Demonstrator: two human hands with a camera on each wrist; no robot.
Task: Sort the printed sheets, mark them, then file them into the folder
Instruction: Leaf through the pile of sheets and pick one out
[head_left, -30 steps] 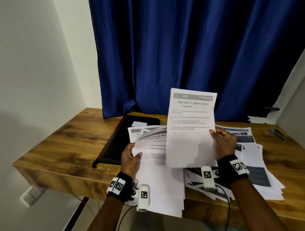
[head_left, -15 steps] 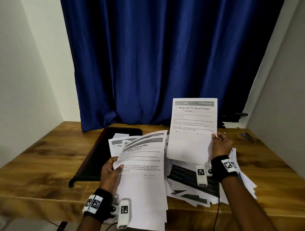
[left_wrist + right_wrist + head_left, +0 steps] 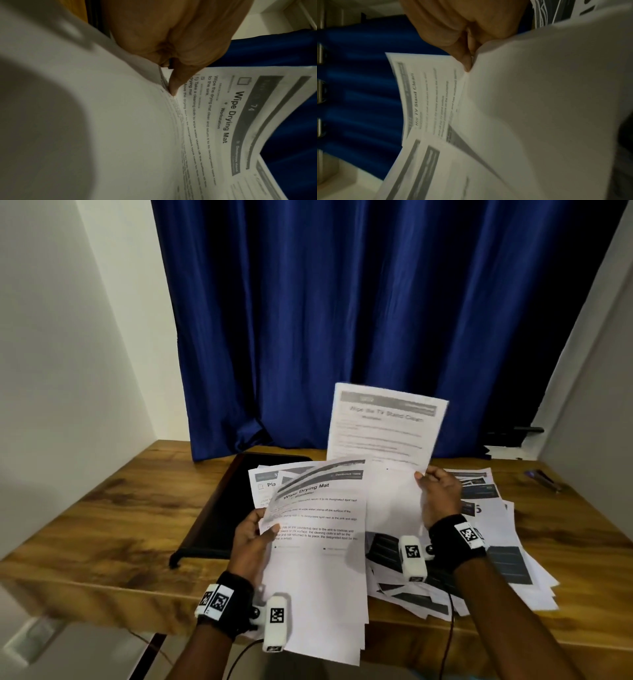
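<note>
My left hand [image 3: 251, 534] grips a small stack of printed sheets [image 3: 318, 542] by its left edge; the top page is headed "Wipe Drying Mat" [image 3: 230, 119], with my thumb [image 3: 176, 83] pressed on it. My right hand [image 3: 436, 491] pinches a single sheet headed "Wipe the TV Stand Clean" [image 3: 383, 429] at its right edge and holds it upright, to the right of the stack. In the right wrist view this sheet [image 3: 426, 97] is blurred. A black folder [image 3: 222, 508] lies flat on the wooden desk [image 3: 120, 525] to the left, partly under the sheets.
A loose pile of printed sheets [image 3: 496, 559] is spread over the desk's right part, some hanging past the front edge. A dark pen [image 3: 543, 479] lies at the far right. A blue curtain [image 3: 359, 320] hangs behind the desk, with white walls on both sides.
My right hand has drawn the TV Stand sheet off the left-hand stack and out to the right, then tilted it. The Drying Mat page is now uncovered. The head view shifted.
</note>
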